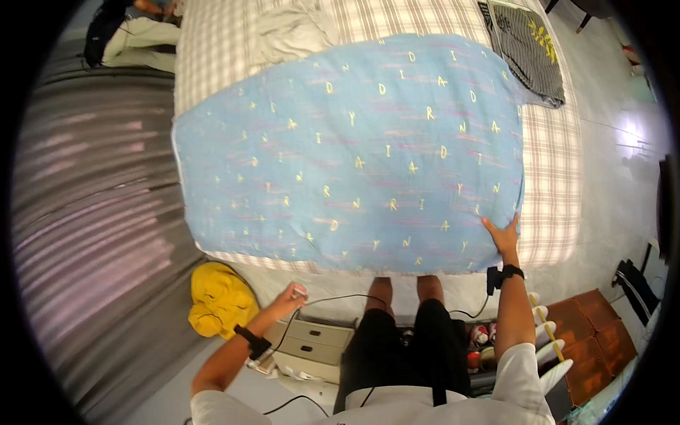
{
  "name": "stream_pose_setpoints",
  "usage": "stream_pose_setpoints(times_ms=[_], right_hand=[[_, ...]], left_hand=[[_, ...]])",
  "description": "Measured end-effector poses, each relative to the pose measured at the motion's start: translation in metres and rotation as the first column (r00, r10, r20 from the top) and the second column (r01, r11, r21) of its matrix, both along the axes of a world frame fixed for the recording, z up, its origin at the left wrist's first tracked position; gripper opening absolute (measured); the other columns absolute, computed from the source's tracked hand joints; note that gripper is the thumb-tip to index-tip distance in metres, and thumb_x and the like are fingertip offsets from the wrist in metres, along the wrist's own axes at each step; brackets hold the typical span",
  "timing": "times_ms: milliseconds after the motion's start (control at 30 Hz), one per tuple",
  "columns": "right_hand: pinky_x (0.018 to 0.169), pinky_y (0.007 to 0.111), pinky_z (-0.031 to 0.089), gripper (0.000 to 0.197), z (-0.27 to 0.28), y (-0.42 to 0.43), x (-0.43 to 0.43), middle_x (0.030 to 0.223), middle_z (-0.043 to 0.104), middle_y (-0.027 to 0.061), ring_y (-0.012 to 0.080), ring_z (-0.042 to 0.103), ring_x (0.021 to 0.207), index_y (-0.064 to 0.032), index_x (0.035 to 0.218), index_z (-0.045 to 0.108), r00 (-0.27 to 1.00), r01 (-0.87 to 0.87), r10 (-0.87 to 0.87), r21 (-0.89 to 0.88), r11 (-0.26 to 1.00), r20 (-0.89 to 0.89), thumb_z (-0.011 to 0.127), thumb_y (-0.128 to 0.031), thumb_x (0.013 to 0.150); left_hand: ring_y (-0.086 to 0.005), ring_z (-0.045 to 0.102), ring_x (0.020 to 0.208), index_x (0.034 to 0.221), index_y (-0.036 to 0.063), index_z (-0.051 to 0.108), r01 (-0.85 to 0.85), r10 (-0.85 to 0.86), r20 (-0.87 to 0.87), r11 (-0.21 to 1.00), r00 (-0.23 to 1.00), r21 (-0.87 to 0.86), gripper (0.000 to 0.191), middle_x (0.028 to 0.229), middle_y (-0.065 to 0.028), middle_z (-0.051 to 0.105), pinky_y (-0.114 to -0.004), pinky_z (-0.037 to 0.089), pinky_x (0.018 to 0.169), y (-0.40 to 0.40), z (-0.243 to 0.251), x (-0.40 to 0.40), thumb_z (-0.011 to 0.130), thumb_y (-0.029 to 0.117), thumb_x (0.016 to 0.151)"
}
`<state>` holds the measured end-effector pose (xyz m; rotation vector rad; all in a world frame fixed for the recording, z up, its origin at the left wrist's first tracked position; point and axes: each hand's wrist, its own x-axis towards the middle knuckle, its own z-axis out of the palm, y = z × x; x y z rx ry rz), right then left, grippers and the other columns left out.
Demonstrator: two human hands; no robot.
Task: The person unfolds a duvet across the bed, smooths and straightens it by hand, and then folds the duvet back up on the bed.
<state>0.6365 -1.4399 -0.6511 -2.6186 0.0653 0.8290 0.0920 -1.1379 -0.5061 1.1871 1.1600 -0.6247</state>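
Note:
A large blue cloth (345, 159) printed with yellow letters and pinkish streaks lies spread across a bed with a checked sheet (550, 186). My right hand (503, 234) rests on the cloth's near right corner, thumb and fingers apart, the fingers along its right edge. My left hand (291, 298) is curled in the air, just off the near side of the bed and apart from the cloth. Something small and pale shows at its fingertips, too unclear to name. Both wrists wear black straps with a cable.
A crumpled beige cloth (295, 32) and dark striped clothing (526, 53) lie on the bed's far part. Grey curtains (101, 175) hang at left, above a yellow bundle (220, 300). Drawers (311, 340) and shoes (479, 336) sit near my legs. Another person (138, 40) is at upper left.

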Motion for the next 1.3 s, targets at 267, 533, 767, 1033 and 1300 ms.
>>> stream_pose_setpoints(times_ms=[267,533,767,1033,1300], right_hand=[[0.082,0.034,0.051,0.064,0.013,0.022,-0.020,0.105,0.065,0.0146,0.0214,0.063,0.094,0.0053,0.115,0.058,0.872,0.135,0.075,0.385,0.913,-0.484,0.081,-0.035,0.071],[0.090,0.035,0.047,0.071,0.020,0.013,-0.054,0.117,0.059,0.0172,0.0240,0.059,0.104,0.0048,0.126,0.048,0.854,0.386,-0.142,0.426,0.818,-0.501,0.075,-0.039,0.077],[0.099,0.047,0.043,0.086,0.011,0.005,-0.080,0.133,0.049,0.0156,0.0311,0.050,0.118,-0.0019,0.139,0.035,0.433,0.847,-0.263,0.290,0.446,-0.862,0.066,-0.057,0.080],[0.098,0.043,0.043,0.082,0.033,0.051,-0.105,0.132,0.050,0.0167,0.0298,0.052,0.116,-0.0013,0.137,0.038,0.439,0.844,-0.221,0.315,0.434,-0.871,0.057,-0.061,0.084],[0.090,0.035,0.049,0.075,0.027,0.031,-0.082,0.118,0.060,0.0144,0.0236,0.061,0.102,0.0030,0.128,0.049,0.782,0.492,-0.236,0.338,0.802,-0.577,0.059,-0.057,0.085]], left_hand=[[-0.0278,0.047,0.116,0.140,0.0097,0.032,-0.645,0.690,-0.201,0.722,0.695,0.249,0.082,0.137,-0.0132,0.042,-0.046,0.041,0.093,0.009,-0.074,0.019,0.053,0.065,0.083],[-0.0319,0.034,0.129,0.146,0.0104,0.027,-0.888,0.908,-0.141,0.416,0.394,0.195,0.104,0.146,-0.0140,0.033,-0.050,0.028,0.105,0.052,-0.124,0.032,0.055,0.078,0.071],[-0.0298,0.039,0.127,0.144,0.0087,0.029,-0.966,0.997,0.049,0.039,0.054,0.254,0.105,0.143,-0.0129,0.037,-0.046,0.028,0.107,0.079,-0.125,-0.003,0.062,0.074,0.069],[-0.0288,0.044,0.124,0.139,0.0111,0.038,-0.996,0.975,0.215,0.075,0.065,-0.039,0.081,0.138,-0.0091,0.043,-0.048,0.034,0.104,0.085,-0.120,-0.009,0.063,0.060,0.080],[-0.0267,0.052,0.114,0.127,0.0104,0.049,-0.971,0.971,0.091,0.229,0.223,-0.069,0.053,0.123,-0.0076,0.056,-0.046,0.043,0.096,0.122,-0.140,-0.041,0.068,0.029,0.082]])
